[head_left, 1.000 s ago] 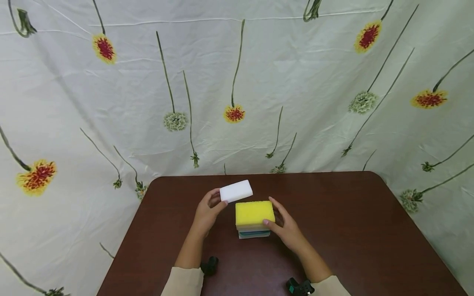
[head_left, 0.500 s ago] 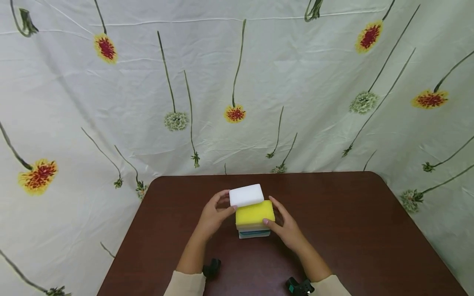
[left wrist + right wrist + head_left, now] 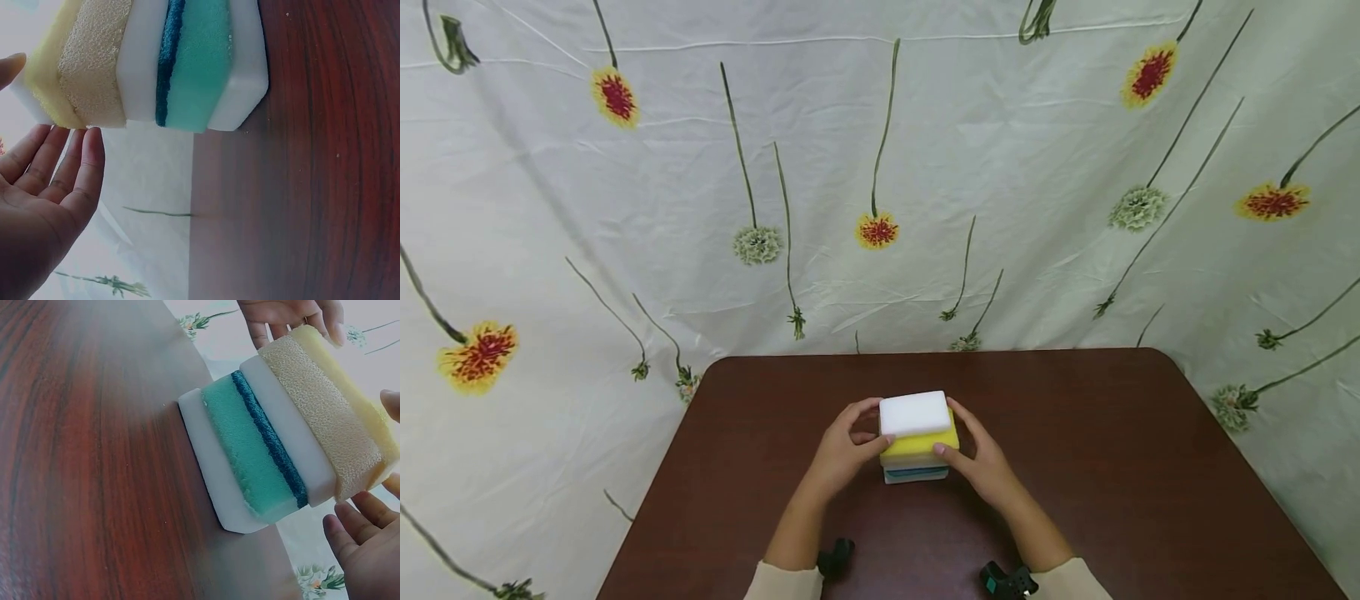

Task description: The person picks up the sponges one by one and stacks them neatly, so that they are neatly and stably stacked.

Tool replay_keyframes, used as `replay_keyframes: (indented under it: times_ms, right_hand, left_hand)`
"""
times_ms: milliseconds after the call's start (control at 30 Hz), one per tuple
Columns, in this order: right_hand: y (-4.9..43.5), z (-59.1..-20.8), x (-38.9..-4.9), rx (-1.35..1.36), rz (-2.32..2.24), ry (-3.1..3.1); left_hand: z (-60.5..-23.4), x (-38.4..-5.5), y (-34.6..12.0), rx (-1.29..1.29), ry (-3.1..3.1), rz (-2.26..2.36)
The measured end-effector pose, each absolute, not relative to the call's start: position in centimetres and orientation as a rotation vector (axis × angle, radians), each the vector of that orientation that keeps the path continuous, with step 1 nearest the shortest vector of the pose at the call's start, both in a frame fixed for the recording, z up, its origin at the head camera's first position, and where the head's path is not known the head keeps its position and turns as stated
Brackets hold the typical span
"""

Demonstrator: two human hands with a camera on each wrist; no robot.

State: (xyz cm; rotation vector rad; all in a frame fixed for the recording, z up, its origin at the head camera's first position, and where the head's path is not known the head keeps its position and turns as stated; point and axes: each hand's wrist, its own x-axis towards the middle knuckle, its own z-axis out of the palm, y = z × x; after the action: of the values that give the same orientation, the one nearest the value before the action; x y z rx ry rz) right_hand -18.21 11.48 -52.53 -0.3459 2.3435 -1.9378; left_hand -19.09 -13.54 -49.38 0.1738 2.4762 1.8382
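A stack of sponges stands on the table in the head view. On top, a white sponge (image 3: pixel 914 413) lies over a yellow sponge (image 3: pixel 917 450), whose front strip still shows. My left hand (image 3: pixel 842 450) holds the white sponge by its left end, thumb in front and fingers behind. My right hand (image 3: pixel 988 467) grips the right end of the yellow sponge, with the thumb at its front edge. The left wrist view shows the layers beneath: another white sponge (image 3: pixel 140 62), a teal sponge (image 3: pixel 203 69) with a dark blue scouring side, and a white sponge (image 3: pixel 247 75) at the bottom.
The dark brown wooden table (image 3: pixel 1075 433) extends around the stack. Behind it hangs a white cloth (image 3: pixel 1000 150) printed with flowers. Black wrist devices show at the left wrist (image 3: pixel 837 557) and right wrist (image 3: pixel 1007 581).
My left hand has carried the white sponge rightward and toward me, from beside the stack onto the yellow sponge, and levelled it. The right hand has stayed at the yellow sponge.
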Motion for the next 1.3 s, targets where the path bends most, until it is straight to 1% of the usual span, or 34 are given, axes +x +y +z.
replay_keyframes:
  times_ms: [500,833,1300]
  right_hand:
    - [11.69,-52.21,-18.05,-0.427,-1.973,2.407]
    - [11.63,-52.48,-18.44,-0.404,-2.012,2.386]
    - [11.53,-52.62,-18.53,-0.416,-2.034,2.341]
  left_hand:
    - [-49.68,-18.48,-13.66,0.215,2.491,1.771]
    - [-49.35,-18.19,-13.53,0.225,2.480,1.771]
    - [-49.85,-18.29,-13.49,0.187,2.442,1.818]
